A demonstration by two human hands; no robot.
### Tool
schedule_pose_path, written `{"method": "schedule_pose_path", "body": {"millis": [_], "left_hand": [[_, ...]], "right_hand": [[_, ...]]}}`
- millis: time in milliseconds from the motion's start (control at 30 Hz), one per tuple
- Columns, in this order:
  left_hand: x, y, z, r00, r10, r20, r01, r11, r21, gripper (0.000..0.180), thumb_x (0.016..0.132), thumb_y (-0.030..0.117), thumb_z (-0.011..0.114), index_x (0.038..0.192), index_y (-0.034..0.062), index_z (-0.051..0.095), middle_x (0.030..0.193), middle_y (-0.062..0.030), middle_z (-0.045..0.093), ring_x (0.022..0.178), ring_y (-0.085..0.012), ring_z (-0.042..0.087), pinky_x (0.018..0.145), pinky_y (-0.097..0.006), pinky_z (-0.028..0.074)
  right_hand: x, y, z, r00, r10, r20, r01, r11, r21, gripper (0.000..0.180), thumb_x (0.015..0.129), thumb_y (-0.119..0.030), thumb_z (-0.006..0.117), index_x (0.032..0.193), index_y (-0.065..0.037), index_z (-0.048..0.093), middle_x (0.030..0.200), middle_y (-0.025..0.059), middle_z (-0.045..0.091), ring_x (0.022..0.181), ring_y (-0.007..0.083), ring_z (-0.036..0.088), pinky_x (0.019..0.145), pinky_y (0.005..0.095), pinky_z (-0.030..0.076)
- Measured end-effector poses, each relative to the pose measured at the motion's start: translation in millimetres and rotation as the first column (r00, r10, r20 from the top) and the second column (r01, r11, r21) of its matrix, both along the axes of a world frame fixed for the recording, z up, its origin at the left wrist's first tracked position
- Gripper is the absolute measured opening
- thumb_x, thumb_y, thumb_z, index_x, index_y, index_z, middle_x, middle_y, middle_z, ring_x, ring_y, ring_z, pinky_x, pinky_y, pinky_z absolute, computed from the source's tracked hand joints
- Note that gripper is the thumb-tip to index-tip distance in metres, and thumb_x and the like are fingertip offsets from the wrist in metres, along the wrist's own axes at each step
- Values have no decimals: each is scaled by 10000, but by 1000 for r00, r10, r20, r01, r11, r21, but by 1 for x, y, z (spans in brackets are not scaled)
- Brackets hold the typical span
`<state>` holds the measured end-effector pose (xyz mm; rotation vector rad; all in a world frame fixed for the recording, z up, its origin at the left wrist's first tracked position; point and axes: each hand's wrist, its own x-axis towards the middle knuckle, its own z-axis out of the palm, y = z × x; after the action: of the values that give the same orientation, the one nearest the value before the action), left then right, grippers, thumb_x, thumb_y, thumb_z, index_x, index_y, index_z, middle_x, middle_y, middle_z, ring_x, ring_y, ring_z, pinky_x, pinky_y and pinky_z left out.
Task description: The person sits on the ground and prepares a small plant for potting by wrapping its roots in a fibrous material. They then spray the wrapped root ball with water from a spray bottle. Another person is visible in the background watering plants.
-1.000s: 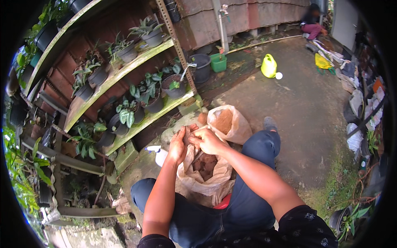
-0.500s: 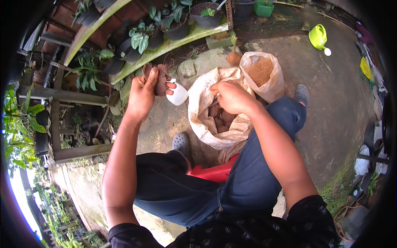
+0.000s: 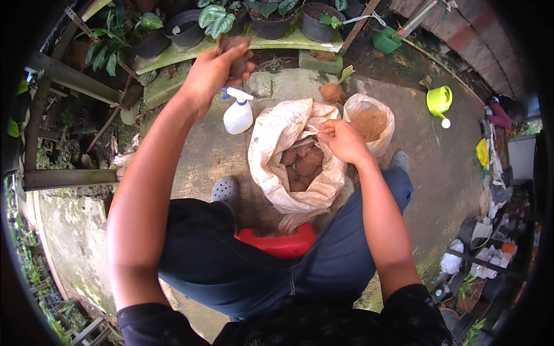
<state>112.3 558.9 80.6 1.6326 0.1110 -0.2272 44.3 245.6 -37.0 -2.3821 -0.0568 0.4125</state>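
Note:
My left hand (image 3: pixel 212 72) is raised beyond the spray bottle, fingers closed round brown coconut husk pieces (image 3: pixel 235 53). A large whitish woven sack (image 3: pixel 268 130) stands in front of my knees, its top rolled outward. Inside it lie several brown husk chunks (image 3: pixel 304 164). At the sack's far right edge my right hand (image 3: pixel 345 141) is closed, its fingertips pinching the rim. A white spray bottle (image 3: pixel 238 117) stands left of the sack, below my left hand.
A smaller bag (image 3: pixel 388 130) of brown fibre stands right of the sack, near a sprouting coconut (image 3: pixel 333 92). Potted plants (image 3: pixel 271 22) line a mossy ledge ahead. A lime watering can (image 3: pixel 439 102) rests at right. Something red (image 3: pixel 277 242) lies between my legs.
My left hand has moved farther away with the husk pieces, uncovering the spray bottle's top. My right hand has shifted toward the sack's right edge. The whole view has tilted a little.

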Motion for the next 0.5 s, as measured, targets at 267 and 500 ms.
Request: {"method": "schedule_pose_path", "body": {"millis": [267,500], "left_hand": [[10,28,-65,926,-367,86,196,663,723,352,907,212,740,1139,-50,704,1005,-295,726,975,-432,720,846,-466,547],[41,-8,-95,849,-518,110,283,620,731,300,902,166,704,1124,-36,712,1045,-283,712,1007,-465,677,886,-494,540]], "right_hand": [[21,-4,-17,982,100,-158,-139,957,-256,380,954,-296,699,1196,-3,720,1132,229,744,1095,393,703,952,467,539],[12,-20,9,973,-21,-229,-53,949,-311,396,965,-321,694,1238,-35,711,1172,232,726,1122,410,679,958,498,531]]}}
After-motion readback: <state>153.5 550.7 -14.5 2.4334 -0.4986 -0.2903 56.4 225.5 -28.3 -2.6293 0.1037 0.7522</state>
